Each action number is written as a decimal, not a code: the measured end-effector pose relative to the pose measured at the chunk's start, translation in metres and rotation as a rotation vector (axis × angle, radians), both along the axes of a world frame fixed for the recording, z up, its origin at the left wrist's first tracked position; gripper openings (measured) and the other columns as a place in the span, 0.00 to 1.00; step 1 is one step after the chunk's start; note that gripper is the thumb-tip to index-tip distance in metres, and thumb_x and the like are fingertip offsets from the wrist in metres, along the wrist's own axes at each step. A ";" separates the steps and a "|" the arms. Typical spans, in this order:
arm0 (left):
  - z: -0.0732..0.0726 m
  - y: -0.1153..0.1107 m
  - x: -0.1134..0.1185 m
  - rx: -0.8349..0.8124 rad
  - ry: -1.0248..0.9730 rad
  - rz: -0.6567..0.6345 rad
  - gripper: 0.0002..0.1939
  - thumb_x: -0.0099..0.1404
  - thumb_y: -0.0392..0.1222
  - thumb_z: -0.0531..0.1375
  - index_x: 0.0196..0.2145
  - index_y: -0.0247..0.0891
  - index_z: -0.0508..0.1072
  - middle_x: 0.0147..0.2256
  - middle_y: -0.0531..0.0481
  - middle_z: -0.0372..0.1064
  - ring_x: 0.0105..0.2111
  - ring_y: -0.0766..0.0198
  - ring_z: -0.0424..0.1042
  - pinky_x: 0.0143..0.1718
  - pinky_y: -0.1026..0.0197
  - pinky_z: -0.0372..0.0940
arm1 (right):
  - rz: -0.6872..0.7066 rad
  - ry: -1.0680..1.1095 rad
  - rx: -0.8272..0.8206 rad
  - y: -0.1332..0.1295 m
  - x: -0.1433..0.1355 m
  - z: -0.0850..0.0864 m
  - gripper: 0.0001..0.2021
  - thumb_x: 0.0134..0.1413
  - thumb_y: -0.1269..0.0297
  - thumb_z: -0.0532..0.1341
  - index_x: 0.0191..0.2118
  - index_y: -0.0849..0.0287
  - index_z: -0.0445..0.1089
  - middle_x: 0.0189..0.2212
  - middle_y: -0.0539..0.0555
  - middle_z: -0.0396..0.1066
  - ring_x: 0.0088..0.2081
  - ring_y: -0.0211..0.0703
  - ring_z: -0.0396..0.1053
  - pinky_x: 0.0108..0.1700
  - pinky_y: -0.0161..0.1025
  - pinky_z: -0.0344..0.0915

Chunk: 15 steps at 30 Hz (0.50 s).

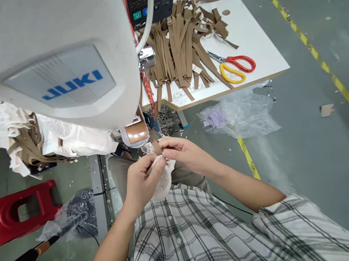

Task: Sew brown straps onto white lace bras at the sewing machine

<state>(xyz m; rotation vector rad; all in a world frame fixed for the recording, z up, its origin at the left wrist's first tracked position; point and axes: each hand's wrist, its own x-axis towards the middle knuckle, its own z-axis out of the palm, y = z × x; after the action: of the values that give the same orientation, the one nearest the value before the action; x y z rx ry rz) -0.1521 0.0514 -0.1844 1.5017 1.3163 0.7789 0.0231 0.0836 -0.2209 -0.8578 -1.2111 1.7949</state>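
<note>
In front of my lap, my left hand (pixel 142 179) is closed in a pinch on a white fabric piece (pixel 162 184), whose rounded, patterned part hangs below the fingers. My right hand (pixel 190 152) meets it from the right, thumb and fingers closed at the edge of a short brown strap (pixel 156 148). The strap stands up between both sets of fingertips, against the white fabric. How strap and fabric are joined is hidden by the fingers. Just beyond the hands is the lower end of a white JUKI sewing machine (pixel 71 81).
Many brown straps (pixel 176 44) lie heaped on the white table (pixel 257 48), beside scissors (pixel 234 68) with red and yellow handles. White fabric pieces and straps (pixel 27 138) hang over the left table edge. A red stool (pixel 16 212) and plastic bag (pixel 242 114) are on the floor.
</note>
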 end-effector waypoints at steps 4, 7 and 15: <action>0.004 0.000 0.007 0.010 -0.052 0.007 0.18 0.69 0.45 0.57 0.23 0.35 0.67 0.20 0.56 0.57 0.23 0.71 0.55 0.25 0.66 0.52 | -0.042 0.106 -0.075 0.001 -0.007 0.004 0.09 0.57 0.57 0.67 0.33 0.56 0.72 0.33 0.48 0.65 0.33 0.36 0.62 0.37 0.35 0.63; 0.009 0.004 0.010 0.007 -0.167 0.087 0.17 0.67 0.42 0.57 0.21 0.35 0.66 0.19 0.56 0.58 0.22 0.71 0.55 0.24 0.66 0.53 | -0.101 0.130 -0.047 0.005 -0.013 0.016 0.07 0.57 0.58 0.67 0.36 0.54 0.73 0.34 0.48 0.67 0.30 0.34 0.63 0.34 0.35 0.64; 0.020 0.022 0.004 0.035 -0.249 0.071 0.14 0.68 0.40 0.56 0.25 0.35 0.71 0.20 0.57 0.59 0.21 0.72 0.56 0.24 0.68 0.54 | -0.144 0.029 0.200 0.023 -0.021 0.038 0.03 0.59 0.63 0.66 0.36 0.54 0.72 0.31 0.48 0.66 0.31 0.35 0.65 0.34 0.34 0.65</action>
<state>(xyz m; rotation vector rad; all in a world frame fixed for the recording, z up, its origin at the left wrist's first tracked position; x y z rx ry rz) -0.1482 0.0739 -0.1644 1.3415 1.1786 1.0049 0.0025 0.1064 -0.1825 -0.7805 -1.2537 1.5373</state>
